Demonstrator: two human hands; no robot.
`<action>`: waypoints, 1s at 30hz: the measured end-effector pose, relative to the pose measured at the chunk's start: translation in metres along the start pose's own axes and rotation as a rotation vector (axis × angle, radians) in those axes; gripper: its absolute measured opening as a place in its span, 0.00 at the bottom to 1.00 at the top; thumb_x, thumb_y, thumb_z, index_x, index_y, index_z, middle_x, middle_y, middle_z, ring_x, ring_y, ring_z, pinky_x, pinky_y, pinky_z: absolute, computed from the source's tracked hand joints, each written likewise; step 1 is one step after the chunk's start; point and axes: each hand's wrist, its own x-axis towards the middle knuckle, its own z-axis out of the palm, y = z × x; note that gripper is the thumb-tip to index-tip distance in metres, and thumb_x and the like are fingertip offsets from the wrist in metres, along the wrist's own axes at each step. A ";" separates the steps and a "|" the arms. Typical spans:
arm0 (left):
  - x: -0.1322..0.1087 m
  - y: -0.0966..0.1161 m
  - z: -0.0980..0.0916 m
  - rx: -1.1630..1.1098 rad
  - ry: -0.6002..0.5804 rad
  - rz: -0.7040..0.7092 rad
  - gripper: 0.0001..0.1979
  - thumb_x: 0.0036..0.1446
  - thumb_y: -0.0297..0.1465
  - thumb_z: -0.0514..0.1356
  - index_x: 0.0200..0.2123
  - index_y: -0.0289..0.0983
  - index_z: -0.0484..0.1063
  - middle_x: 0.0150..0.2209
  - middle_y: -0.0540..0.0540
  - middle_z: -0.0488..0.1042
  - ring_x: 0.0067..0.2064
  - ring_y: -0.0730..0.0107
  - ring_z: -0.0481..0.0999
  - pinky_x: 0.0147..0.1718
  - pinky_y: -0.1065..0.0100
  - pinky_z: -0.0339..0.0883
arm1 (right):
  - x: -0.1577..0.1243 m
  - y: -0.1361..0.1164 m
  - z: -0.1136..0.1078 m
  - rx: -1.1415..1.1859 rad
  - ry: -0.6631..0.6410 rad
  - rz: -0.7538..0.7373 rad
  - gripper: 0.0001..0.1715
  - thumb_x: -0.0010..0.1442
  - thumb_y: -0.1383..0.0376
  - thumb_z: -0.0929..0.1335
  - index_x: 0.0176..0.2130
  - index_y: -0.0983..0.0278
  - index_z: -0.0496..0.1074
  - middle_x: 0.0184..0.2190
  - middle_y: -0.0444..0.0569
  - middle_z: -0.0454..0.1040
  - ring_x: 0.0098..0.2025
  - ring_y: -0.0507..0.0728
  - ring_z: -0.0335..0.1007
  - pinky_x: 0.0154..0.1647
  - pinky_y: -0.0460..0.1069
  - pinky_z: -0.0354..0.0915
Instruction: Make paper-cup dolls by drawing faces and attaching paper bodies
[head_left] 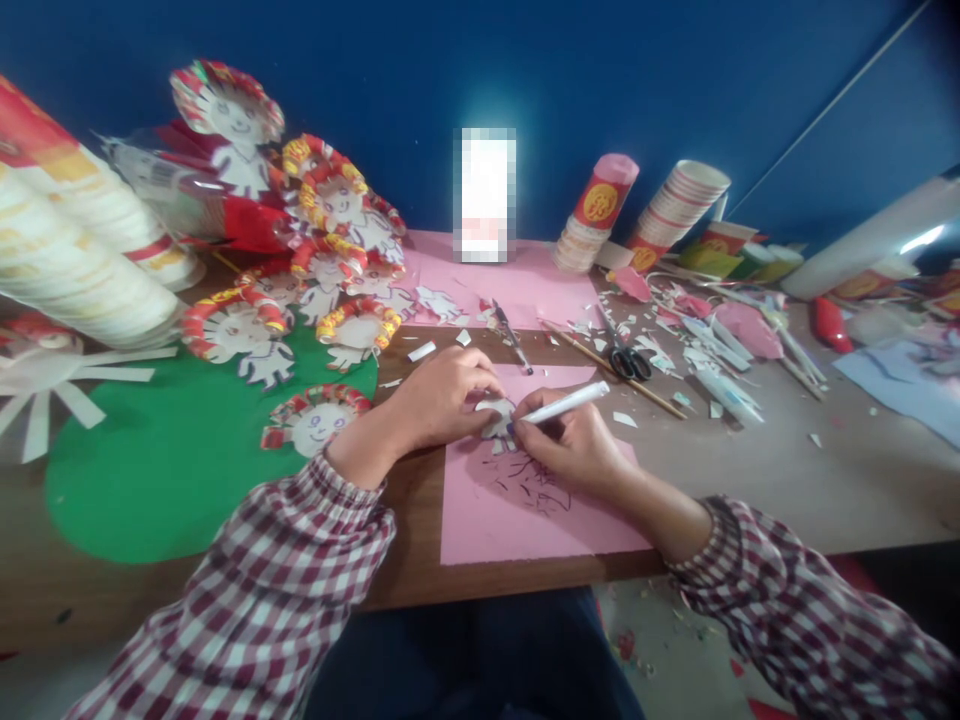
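My left hand (442, 392) has its fingers closed, pinning a small white paper cut-out (496, 415) onto a pink sheet (517, 505) at the desk's front. My right hand (574, 440) grips a white pen (564, 403), its tip touching the cut-out. The pink sheet under my hands carries dark pen scribbles. Both sleeves are red and white check.
Finished paper-cup dolls (330, 240) lie on a green paper circle (172, 460) at the left. Stacked paper cups (75, 250) sit far left, more cup stacks (675, 205) at the back. Black scissors (628, 360), sticks, pens and paper scraps litter the right side.
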 end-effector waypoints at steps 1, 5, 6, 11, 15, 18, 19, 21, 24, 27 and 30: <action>0.000 0.000 0.000 0.000 -0.001 -0.001 0.12 0.55 0.40 0.60 0.37 0.39 0.78 0.43 0.44 0.74 0.43 0.61 0.71 0.43 0.60 0.64 | 0.000 0.000 0.000 0.001 -0.002 0.003 0.03 0.59 0.67 0.66 0.34 0.65 0.68 0.22 0.42 0.67 0.23 0.48 0.60 0.23 0.44 0.57; 0.000 -0.001 0.000 0.000 -0.006 -0.004 0.12 0.55 0.40 0.60 0.38 0.40 0.78 0.43 0.44 0.74 0.44 0.61 0.71 0.44 0.60 0.64 | 0.000 0.002 0.000 -0.011 0.004 0.010 0.03 0.60 0.67 0.66 0.34 0.65 0.69 0.23 0.42 0.67 0.23 0.48 0.60 0.23 0.44 0.57; 0.000 -0.001 0.000 -0.001 -0.005 -0.003 0.12 0.55 0.40 0.60 0.38 0.40 0.78 0.43 0.44 0.74 0.44 0.61 0.71 0.45 0.60 0.64 | 0.000 0.002 0.000 -0.015 0.005 0.011 0.03 0.60 0.67 0.66 0.34 0.65 0.69 0.22 0.42 0.67 0.23 0.48 0.60 0.23 0.44 0.57; 0.000 -0.002 0.001 -0.010 0.001 0.008 0.12 0.54 0.39 0.61 0.37 0.40 0.78 0.43 0.44 0.74 0.44 0.62 0.71 0.44 0.60 0.65 | 0.000 0.002 0.000 -0.023 0.001 -0.001 0.03 0.59 0.66 0.66 0.34 0.65 0.69 0.23 0.43 0.68 0.24 0.48 0.61 0.24 0.44 0.58; 0.000 -0.002 0.001 -0.014 0.001 0.013 0.11 0.54 0.39 0.61 0.38 0.40 0.78 0.43 0.44 0.74 0.44 0.62 0.72 0.44 0.60 0.65 | 0.000 0.000 0.001 0.003 0.019 -0.009 0.04 0.59 0.67 0.66 0.33 0.65 0.69 0.24 0.43 0.69 0.24 0.48 0.61 0.24 0.43 0.58; 0.000 -0.001 0.000 -0.012 0.001 0.011 0.12 0.55 0.40 0.61 0.38 0.39 0.78 0.43 0.44 0.74 0.43 0.62 0.72 0.44 0.60 0.65 | 0.000 -0.001 0.001 0.021 0.021 -0.011 0.04 0.59 0.66 0.66 0.33 0.65 0.69 0.24 0.44 0.70 0.24 0.48 0.62 0.24 0.44 0.59; 0.000 -0.001 0.000 -0.010 0.000 0.010 0.13 0.55 0.40 0.60 0.38 0.39 0.78 0.43 0.44 0.74 0.44 0.62 0.72 0.44 0.60 0.65 | 0.001 -0.001 0.001 0.026 0.022 -0.012 0.04 0.59 0.66 0.66 0.33 0.65 0.69 0.24 0.44 0.70 0.24 0.48 0.62 0.24 0.44 0.59; 0.000 -0.001 0.000 -0.008 -0.003 0.010 0.13 0.55 0.40 0.60 0.38 0.39 0.78 0.43 0.44 0.74 0.44 0.62 0.72 0.44 0.61 0.65 | 0.001 -0.002 0.001 0.029 0.023 -0.009 0.04 0.58 0.66 0.66 0.33 0.65 0.69 0.24 0.44 0.70 0.24 0.48 0.62 0.24 0.44 0.59; 0.000 -0.001 0.000 -0.008 0.004 0.011 0.13 0.55 0.40 0.60 0.38 0.39 0.77 0.43 0.44 0.74 0.44 0.62 0.72 0.43 0.61 0.65 | 0.001 -0.002 0.001 0.029 0.015 0.006 0.03 0.58 0.67 0.66 0.32 0.65 0.69 0.23 0.43 0.69 0.23 0.48 0.61 0.23 0.44 0.57; 0.000 -0.001 0.000 -0.008 0.011 0.013 0.12 0.55 0.40 0.61 0.38 0.39 0.78 0.43 0.44 0.74 0.43 0.62 0.72 0.43 0.61 0.65 | 0.000 -0.002 0.001 0.055 0.010 0.021 0.03 0.59 0.66 0.66 0.33 0.65 0.68 0.22 0.42 0.67 0.23 0.48 0.60 0.22 0.43 0.56; 0.000 -0.001 0.001 -0.001 0.012 0.015 0.12 0.55 0.39 0.61 0.37 0.39 0.78 0.43 0.44 0.74 0.43 0.62 0.72 0.43 0.61 0.65 | -0.001 -0.002 0.002 0.080 0.012 0.025 0.03 0.59 0.66 0.66 0.33 0.65 0.68 0.22 0.42 0.67 0.23 0.48 0.59 0.22 0.43 0.56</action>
